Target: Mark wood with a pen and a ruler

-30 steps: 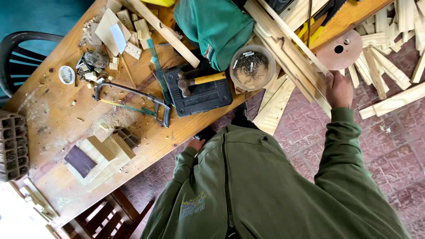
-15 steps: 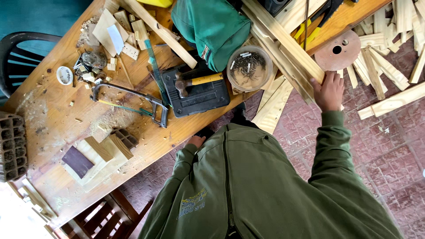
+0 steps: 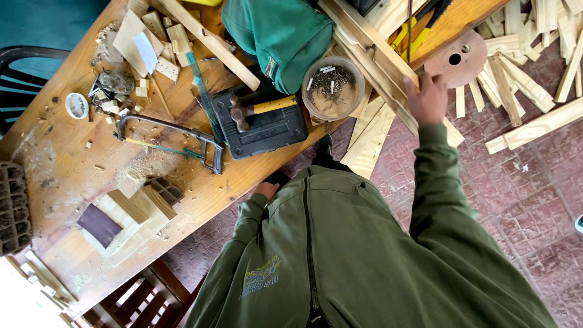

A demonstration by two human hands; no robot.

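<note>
My right hand (image 3: 428,97) reaches out in a green sleeve. Its fingers are spread and rest on long pale wooden slats (image 3: 376,54) that lie over the workbench's right edge. Just left of it stands a round clear tub of nails (image 3: 333,88). My left hand (image 3: 265,189) sits low at the near edge of the wooden workbench (image 3: 73,176); the sleeve covers most of it and its fingers do not show. A hammer with a yellow handle (image 3: 261,109) lies on a black case (image 3: 267,130) between the two hands.
A hacksaw (image 3: 170,136) lies on the sawdust. Small wood blocks (image 3: 133,212), a dark sanding block (image 3: 99,225), a green bag (image 3: 279,33) and offcuts crowd the bench. A round wooden disc (image 3: 461,58) and several loose slats (image 3: 528,85) lie on the brick floor. A dark chair (image 3: 18,79) stands at left.
My right hand has moved up and left from beside the wooden disc onto the long slats. My left hand has stayed at the bench edge.
</note>
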